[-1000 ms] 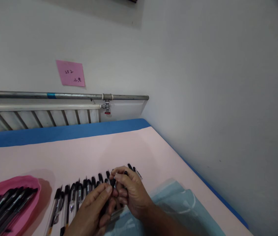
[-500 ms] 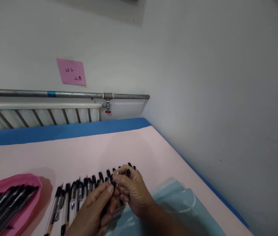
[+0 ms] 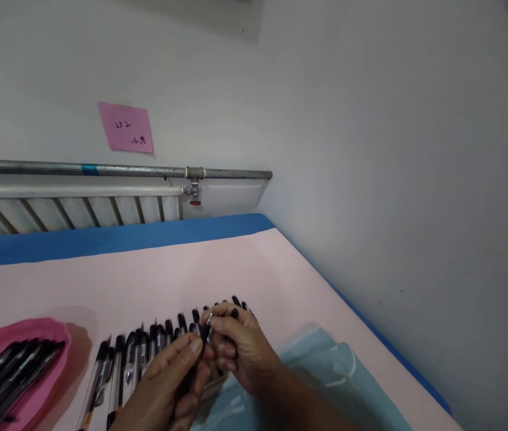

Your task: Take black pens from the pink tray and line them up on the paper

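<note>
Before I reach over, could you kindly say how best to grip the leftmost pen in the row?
Pinch the leftmost pen around mid-barrel, preferably from above and its left: it lies pointing away, neighbouring pens crowd its right, while bare pink mat borders its left.

Indoor workspace, home or workshop uncertain. Pale walls [image 3: 371, 167] are meeting behind a tabletop [image 3: 146, 269]; a pipe [image 3: 146, 171] with valve [image 3: 195, 190] is running above a radiator [image 3: 103, 209]; a note [image 3: 126, 127] is hanging; pens [image 3: 120, 346] are lying rowed.

On table [image 3: 146, 269]: tray [image 3: 54, 329] w/ pens [image 3: 15, 377] at L, pen row [image 3: 143, 347] mid, plastic [image 3: 326, 371] at R; radiator [image 3: 72, 212] behind.
</note>
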`<state>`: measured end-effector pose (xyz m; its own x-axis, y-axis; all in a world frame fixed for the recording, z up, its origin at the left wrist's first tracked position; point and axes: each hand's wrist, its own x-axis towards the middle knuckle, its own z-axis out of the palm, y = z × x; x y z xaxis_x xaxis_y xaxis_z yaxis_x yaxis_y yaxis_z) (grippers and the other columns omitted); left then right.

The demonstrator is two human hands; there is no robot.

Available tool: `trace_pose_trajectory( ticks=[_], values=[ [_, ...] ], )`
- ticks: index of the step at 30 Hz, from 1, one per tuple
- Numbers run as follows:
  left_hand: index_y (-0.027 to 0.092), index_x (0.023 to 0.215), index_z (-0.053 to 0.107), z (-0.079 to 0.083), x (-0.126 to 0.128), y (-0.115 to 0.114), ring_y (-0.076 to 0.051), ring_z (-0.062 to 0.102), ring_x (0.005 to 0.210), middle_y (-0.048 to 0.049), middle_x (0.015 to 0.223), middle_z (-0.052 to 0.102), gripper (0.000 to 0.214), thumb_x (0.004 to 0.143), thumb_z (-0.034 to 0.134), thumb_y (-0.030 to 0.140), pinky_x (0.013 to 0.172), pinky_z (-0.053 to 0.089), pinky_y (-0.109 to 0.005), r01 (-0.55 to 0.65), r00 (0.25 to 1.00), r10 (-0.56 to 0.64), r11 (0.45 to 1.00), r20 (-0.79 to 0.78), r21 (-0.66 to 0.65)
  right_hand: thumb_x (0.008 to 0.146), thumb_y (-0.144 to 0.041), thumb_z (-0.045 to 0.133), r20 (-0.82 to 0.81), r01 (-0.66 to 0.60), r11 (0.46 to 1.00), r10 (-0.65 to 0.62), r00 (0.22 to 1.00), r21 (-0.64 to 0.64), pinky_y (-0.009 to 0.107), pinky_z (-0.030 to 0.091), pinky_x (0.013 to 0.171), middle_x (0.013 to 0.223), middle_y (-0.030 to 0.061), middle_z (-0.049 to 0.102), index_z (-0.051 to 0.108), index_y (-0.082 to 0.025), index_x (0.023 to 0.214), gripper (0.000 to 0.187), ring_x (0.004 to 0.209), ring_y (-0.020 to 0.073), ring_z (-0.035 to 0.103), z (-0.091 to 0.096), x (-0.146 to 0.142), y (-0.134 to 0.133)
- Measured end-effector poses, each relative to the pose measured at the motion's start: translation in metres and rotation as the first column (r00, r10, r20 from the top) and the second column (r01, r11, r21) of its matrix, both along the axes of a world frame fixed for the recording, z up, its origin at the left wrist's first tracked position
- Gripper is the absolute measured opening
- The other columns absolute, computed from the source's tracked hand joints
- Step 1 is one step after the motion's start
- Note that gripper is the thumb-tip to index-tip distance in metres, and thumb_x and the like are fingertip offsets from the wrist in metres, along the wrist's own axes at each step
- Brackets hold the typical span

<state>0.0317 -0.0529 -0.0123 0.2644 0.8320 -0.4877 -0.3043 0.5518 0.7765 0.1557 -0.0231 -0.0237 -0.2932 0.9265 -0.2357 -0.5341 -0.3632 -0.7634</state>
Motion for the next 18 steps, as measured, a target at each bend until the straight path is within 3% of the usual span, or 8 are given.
trace_pose_trajectory(
  ticks=[6,13,18],
  values=[
    [0.017,0.069,0.053,-0.004,-0.001,0.001,0.002,0.020,0.030,0.0072,0.047,0.046,0.035,0.064,0.066,0.050,0.030,0.009,-0.012,0.027,0.999,-0.026,1.000,0.022,-0.004,0.062,-0.022,0.070,0.017,0.064,0.998,-0.064,0.998,0.020,0.015,0.014,0.032,0.043,-0.0093,0.038,0.056,-0.016,0.074,0.020,0.035,0.0016,0.026,-0.001,-0.001,0.000],
    [0.016,0.073,0.057,-0.006,-0.001,0.001,0.002,0.019,0.030,0.0071,0.047,0.046,0.037,0.065,0.064,0.052,0.030,0.008,-0.013,0.076,0.997,-0.076,0.997,-0.005,-0.003,0.066,-0.025,0.068,-0.141,0.151,0.988,-0.147,0.979,0.017,0.015,0.014,0.030,0.065,-0.0027,0.056,0.054,-0.016,0.077,0.020,0.036,0.0004,0.024,0.004,0.006,0.008],
    [0.016,0.072,0.057,0.000,-0.003,0.000,0.002,0.022,0.031,0.0050,0.048,0.049,0.039,0.061,0.067,0.051,0.032,0.006,-0.012,0.104,0.993,-0.107,0.992,-0.039,-0.071,0.066,-0.024,0.068,-0.127,0.345,0.936,-0.334,0.934,0.069,0.013,0.017,0.029,0.068,-0.0032,0.057,0.052,-0.018,0.078,0.021,0.036,0.0002,0.024,0.001,0.021,0.019]
  ],
)
